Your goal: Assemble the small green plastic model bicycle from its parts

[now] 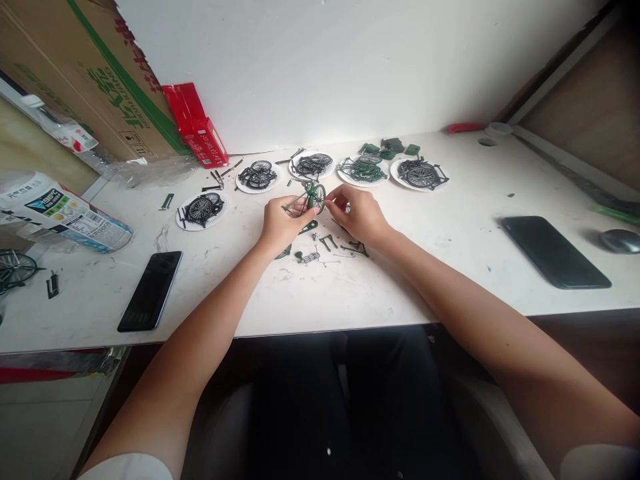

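Observation:
My left hand (281, 223) is closed around a small green model bicycle frame with one wheel (311, 196), holding it just above the white table (450, 220). My right hand (359, 215) pinches at the wheel end of the same model from the right. Loose green and grey model parts (320, 245) lie on the table right under both hands. Several white paper plates with black wheels and green parts (311, 164) sit in a row behind the hands.
A black phone (151, 289) lies at the left, another dark phone (554, 251) at the right beside a mouse (620, 241). A red box (197, 127), cardboard boxes and a plastic-wrapped pack (60, 210) stand at the back left.

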A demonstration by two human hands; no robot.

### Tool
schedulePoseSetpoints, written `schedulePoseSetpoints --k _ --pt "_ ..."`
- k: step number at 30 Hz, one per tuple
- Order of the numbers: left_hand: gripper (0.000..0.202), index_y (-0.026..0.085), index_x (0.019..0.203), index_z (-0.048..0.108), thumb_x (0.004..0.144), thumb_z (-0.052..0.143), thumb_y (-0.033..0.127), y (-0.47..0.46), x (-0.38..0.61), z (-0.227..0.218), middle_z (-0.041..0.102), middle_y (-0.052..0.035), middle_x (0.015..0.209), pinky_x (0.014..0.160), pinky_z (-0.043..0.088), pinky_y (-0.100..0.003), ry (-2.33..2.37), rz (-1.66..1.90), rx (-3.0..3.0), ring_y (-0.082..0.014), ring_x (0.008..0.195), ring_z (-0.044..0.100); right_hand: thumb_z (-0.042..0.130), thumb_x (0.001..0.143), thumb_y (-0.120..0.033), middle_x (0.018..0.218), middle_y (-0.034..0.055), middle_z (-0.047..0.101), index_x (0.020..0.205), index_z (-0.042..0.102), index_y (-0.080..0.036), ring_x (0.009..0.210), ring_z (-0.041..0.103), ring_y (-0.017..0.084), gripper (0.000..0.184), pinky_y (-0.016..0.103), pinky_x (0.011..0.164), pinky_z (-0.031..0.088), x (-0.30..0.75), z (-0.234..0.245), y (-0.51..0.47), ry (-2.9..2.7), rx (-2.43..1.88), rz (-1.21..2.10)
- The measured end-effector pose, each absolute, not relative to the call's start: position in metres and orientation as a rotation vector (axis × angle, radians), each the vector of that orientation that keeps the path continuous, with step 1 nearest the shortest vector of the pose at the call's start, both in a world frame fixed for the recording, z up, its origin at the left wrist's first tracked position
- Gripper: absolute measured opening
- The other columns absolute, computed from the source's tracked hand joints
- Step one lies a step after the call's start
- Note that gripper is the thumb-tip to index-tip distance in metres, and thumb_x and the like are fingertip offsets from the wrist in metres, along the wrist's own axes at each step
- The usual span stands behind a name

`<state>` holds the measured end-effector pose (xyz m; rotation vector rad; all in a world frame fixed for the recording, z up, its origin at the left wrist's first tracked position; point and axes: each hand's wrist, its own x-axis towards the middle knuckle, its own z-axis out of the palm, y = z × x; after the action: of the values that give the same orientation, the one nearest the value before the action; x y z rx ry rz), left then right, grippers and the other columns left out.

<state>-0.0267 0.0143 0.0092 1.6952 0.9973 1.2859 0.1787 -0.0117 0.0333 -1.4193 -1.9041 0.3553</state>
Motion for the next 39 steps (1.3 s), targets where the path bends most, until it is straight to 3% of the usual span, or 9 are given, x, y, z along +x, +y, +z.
schedulePoseSetpoints --k 6,11,15,22,27,32,39 --pt "0.026 0.017 0.088 0.080 0.080 0.088 0.041 0.011 -0.027 0.014 0.082 -0.0078 0.091 0.077 0.062 -0.031 1.030 1.259 1.768 -0.0219 0.083 0.076 0.060 0.104 -0.038 0.089 0.0089 0.077 0.098 0.070 -0.019 0.075 0.064 0.022 0.022 0.033 0.069 0.043 0.180 0.026 -0.006 -1.894 -1.435 0.386" --pt "0.024 0.018 0.090 0.082 0.081 0.087 0.039 0.008 -0.025 0.018 0.083 -0.0080 0.093 0.079 0.062 -0.033 1.028 1.259 1.799 -0.0223 0.083 0.076 0.050 0.109 -0.049 0.070 0.0047 0.067 0.084 0.066 -0.020 0.063 0.053 0.018 0.042 0.032 0.063 0.037 0.179 0.021 -0.005 -1.879 -1.373 0.464" --pt "0.022 0.018 0.090 0.082 0.080 0.087 0.038 0.008 -0.025 0.019 0.082 -0.0079 0.092 0.079 0.061 -0.032 1.028 1.255 1.776 -0.0224 0.083 0.076 0.045 0.111 -0.057 0.064 0.0034 0.064 0.084 0.067 -0.020 0.060 0.054 0.018 0.051 0.032 0.064 0.039 0.177 0.022 -0.008 -1.837 -1.337 0.552" --pt "0.025 0.017 0.087 0.081 0.080 0.088 0.040 0.008 -0.027 0.020 0.081 -0.0074 0.089 0.076 0.061 -0.032 1.046 1.269 1.794 -0.0220 0.082 0.075 0.069 0.100 -0.046 0.075 0.0040 0.069 0.091 0.070 -0.019 0.064 0.055 0.017 0.029 0.031 0.063 0.038 0.177 0.025 -0.009 -1.801 -1.306 0.461" --pt "0.023 0.018 0.089 0.082 0.081 0.087 0.039 0.006 -0.027 0.022 0.082 -0.0077 0.090 0.076 0.061 -0.033 1.051 1.267 1.843 -0.0222 0.081 0.075 0.062 0.103 -0.053 0.066 0.0034 0.064 0.080 0.068 -0.018 0.060 0.048 0.015 0.042 0.032 0.060 0.033 0.178 0.026 -0.010 -1.806 -1.362 0.474" --pt "0.021 0.019 0.090 0.083 0.081 0.086 0.037 0.006 -0.027 0.023 0.082 -0.0076 0.091 0.077 0.062 -0.033 1.042 1.249 1.870 -0.0229 0.083 0.076 0.047 0.108 -0.062 0.058 0.0038 0.063 0.080 0.072 -0.018 0.055 0.051 0.017 0.058 0.032 0.060 0.037 0.177 0.029 -0.013 -1.819 -1.369 0.569" --pt "0.023 0.018 0.086 0.081 0.079 0.087 0.039 0.008 -0.026 0.019 0.082 -0.0077 0.090 0.075 0.062 -0.033 1.056 1.273 1.799 -0.0227 0.082 0.076 0.069 0.097 -0.055 0.073 0.0048 0.071 0.087 0.073 -0.019 0.062 0.055 0.016 0.037 0.031 0.061 0.037 0.177 0.029 -0.011 -1.813 -1.360 0.456"
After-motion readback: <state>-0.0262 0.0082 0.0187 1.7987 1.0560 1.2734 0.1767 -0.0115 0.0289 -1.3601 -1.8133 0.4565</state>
